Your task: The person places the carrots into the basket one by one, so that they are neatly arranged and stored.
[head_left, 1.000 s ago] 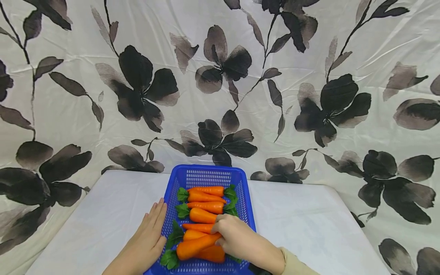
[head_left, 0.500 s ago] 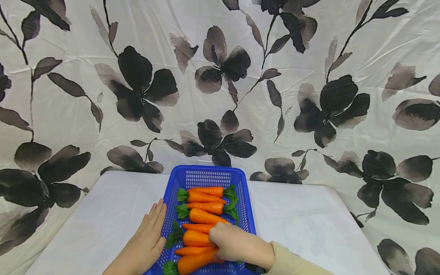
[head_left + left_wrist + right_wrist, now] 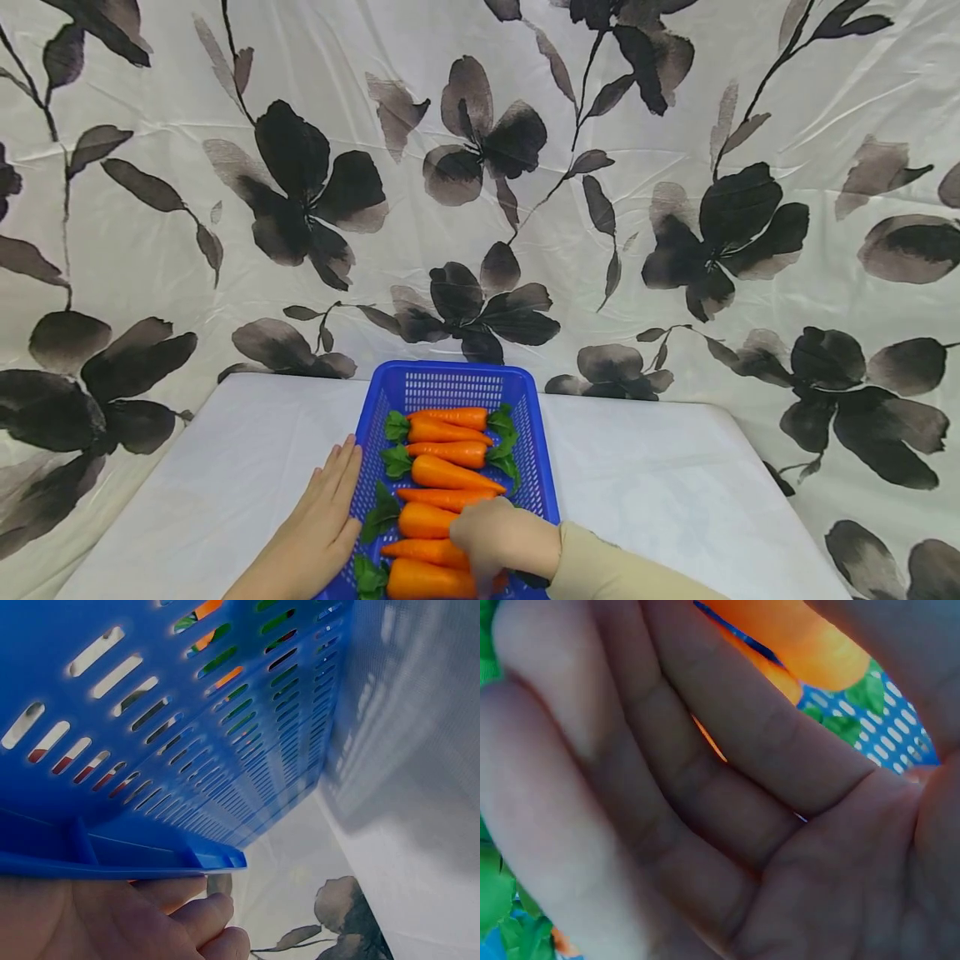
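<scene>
A blue plastic basket (image 3: 542, 433) holds a column of orange toy-like carrots with green leaf tops, lying crosswise. My left hand (image 3: 318, 508) lies flat along the basket's left rim, fingers straight. In the left wrist view, the fingers (image 3: 202, 919) rest just under the rim beside the slotted wall. My right hand (image 3: 506, 537), slightly blurred, is over the right end of the nearest carrot (image 3: 423, 578), which lies flat. In the right wrist view its fingers are loosely bent, with nothing in the palm; orange carrot (image 3: 817, 649) shows beyond them.
The basket stands on a white-covered table (image 3: 637, 475). Behind it hangs a pale cloth (image 3: 570, 275) printed with dark flowers. Leaf tops (image 3: 504, 425) lie along the basket's sides. A beige sleeve (image 3: 600, 562) crosses the right rim.
My right hand has lowered a tilted carrot to the near end of the row, where it now lies flat, and loosened its fingers. The left hand has stayed in place.
</scene>
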